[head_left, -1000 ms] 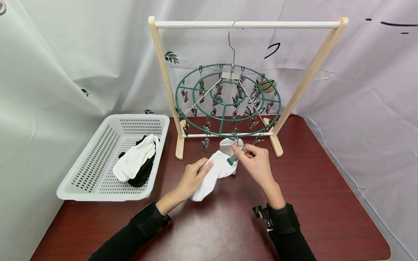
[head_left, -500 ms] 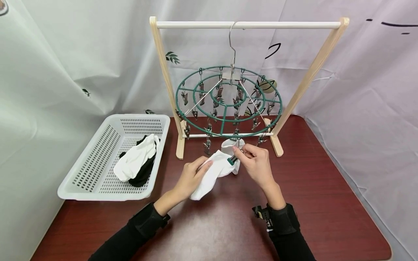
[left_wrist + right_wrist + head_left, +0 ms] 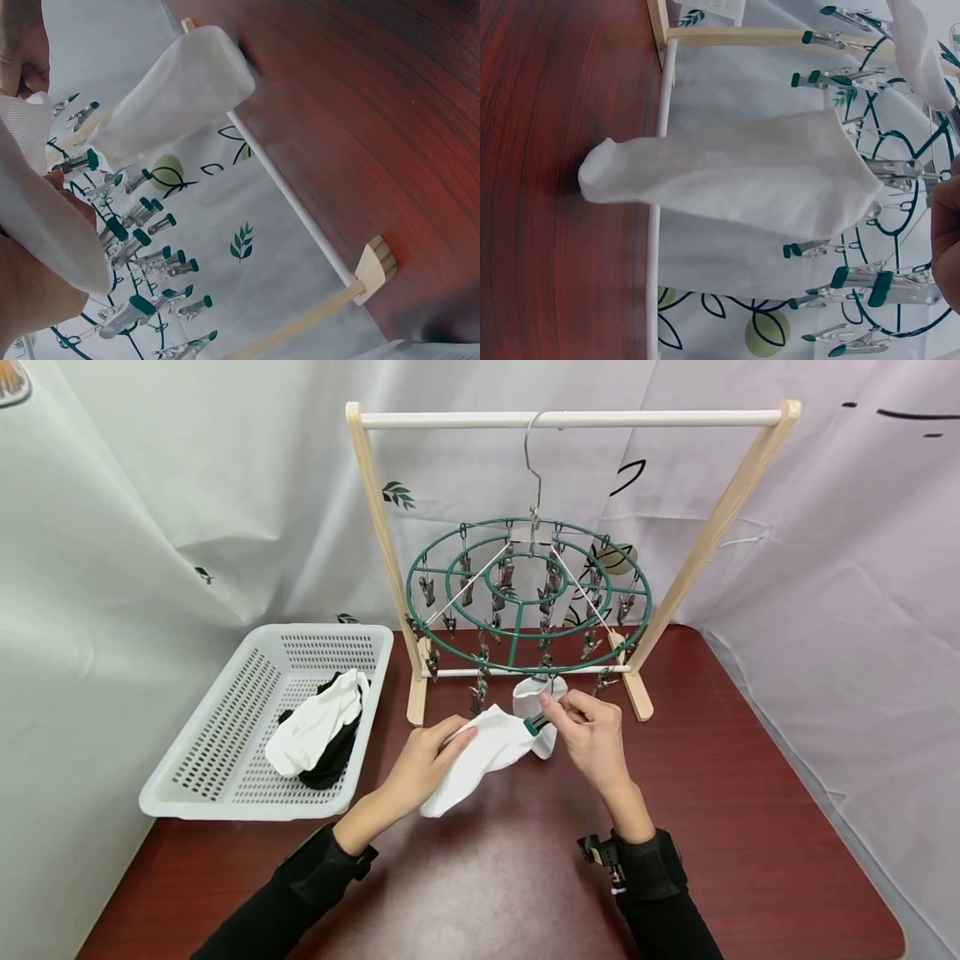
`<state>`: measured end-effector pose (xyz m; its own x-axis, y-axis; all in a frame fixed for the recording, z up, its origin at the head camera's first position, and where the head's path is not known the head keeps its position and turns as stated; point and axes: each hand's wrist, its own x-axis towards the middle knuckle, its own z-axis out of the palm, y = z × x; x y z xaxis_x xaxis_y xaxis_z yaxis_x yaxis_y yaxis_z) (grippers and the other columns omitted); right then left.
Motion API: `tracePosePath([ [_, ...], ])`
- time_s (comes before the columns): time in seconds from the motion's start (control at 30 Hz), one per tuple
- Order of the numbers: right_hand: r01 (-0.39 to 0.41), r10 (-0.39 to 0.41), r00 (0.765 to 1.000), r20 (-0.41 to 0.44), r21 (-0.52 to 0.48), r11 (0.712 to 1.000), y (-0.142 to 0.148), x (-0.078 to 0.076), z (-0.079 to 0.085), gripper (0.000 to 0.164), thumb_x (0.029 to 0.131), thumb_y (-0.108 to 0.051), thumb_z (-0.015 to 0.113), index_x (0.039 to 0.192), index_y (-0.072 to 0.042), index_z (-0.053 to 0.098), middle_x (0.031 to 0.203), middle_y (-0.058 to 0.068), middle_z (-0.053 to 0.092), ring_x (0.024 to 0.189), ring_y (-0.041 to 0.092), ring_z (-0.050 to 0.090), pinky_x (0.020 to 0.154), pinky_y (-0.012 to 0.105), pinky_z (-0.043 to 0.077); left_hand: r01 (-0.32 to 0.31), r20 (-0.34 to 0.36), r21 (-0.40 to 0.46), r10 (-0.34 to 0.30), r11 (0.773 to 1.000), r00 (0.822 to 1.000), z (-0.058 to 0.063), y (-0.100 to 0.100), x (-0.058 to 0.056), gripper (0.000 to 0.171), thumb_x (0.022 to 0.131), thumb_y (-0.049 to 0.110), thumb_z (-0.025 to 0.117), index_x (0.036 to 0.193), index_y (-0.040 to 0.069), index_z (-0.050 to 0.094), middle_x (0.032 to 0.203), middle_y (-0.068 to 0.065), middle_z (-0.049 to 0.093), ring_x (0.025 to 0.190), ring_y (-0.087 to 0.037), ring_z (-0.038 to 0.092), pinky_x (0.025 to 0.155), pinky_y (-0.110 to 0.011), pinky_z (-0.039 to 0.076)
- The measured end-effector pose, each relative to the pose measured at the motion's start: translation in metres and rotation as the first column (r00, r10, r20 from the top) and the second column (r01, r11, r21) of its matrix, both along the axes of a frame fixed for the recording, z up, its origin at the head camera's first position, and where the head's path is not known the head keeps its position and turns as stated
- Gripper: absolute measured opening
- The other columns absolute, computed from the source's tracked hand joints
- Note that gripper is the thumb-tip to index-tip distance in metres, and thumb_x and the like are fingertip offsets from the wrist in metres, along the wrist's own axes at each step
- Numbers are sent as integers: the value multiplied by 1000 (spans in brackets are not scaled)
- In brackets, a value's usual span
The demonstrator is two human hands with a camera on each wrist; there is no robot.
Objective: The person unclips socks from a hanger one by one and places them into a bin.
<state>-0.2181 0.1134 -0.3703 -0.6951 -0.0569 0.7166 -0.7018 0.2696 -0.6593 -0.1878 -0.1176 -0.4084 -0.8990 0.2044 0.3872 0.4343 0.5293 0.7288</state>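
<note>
My left hand (image 3: 422,762) pinches a white sock (image 3: 480,756), its lower end slanting down toward the table. At the sock's upper right edge, my right hand (image 3: 592,735) holds a metal clip with a green tip (image 3: 532,725); I cannot tell whether the clip bites the cloth. This clip hangs from the front of a round green drying hanger (image 3: 513,647). Behind my right hand, a second white sock (image 3: 545,745) hangs from another clip; the right wrist view shows this hanging sock (image 3: 735,172) at full length.
A wooden rack with a white bar (image 3: 637,419) carries the hanger. Several other metal clips (image 3: 478,693) dangle around its rings. At the left, a white perforated basket (image 3: 161,789) holds a white sock (image 3: 311,735) over black cloth (image 3: 330,764). The tabletop (image 3: 757,827) is dark red.
My left hand has shifted a little left and the held sock has straightened away from the clip. The hanger has tilted slightly. My right hand stays nearly in place.
</note>
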Motion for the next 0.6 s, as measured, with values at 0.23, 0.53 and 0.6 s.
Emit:
tracePosePath([
  [0.23, 77, -75, 997, 34, -70, 995, 4, 1, 2, 32, 85, 14, 70, 60, 2, 53, 51, 2, 27, 52, -3, 24, 49, 21, 19, -38, 15, -64, 39, 997, 999, 1, -9, 2, 11, 101, 14, 63, 104, 11, 73, 90, -5, 75, 68, -10, 63, 61, -27, 50],
  [0.53, 48, -43, 995, 86, -53, 997, 8, 0, -3, 38, 82, 13, 73, 59, -2, 47, 53, 4, 23, 54, -3, 21, 52, 23, 19, -157, -76, -217, 144, 963, 987, 34, -53, -9, 11, 102, 11, 60, 105, 5, 69, 76, -13, 69, 60, -20, 60, 54, -34, 48],
  [0.6, 41, -36, 995, 92, -56, 998, 9, -1, -3, 38, 82, 13, 73, 59, -2, 48, 53, 4, 23, 54, -2, 21, 52, 23, 19, -190, -70, -268, 178, 944, 982, 42, -71, -15, 14, 104, 12, 57, 107, 3, 67, 74, -15, 66, 59, -22, 58, 54, -36, 47],
])
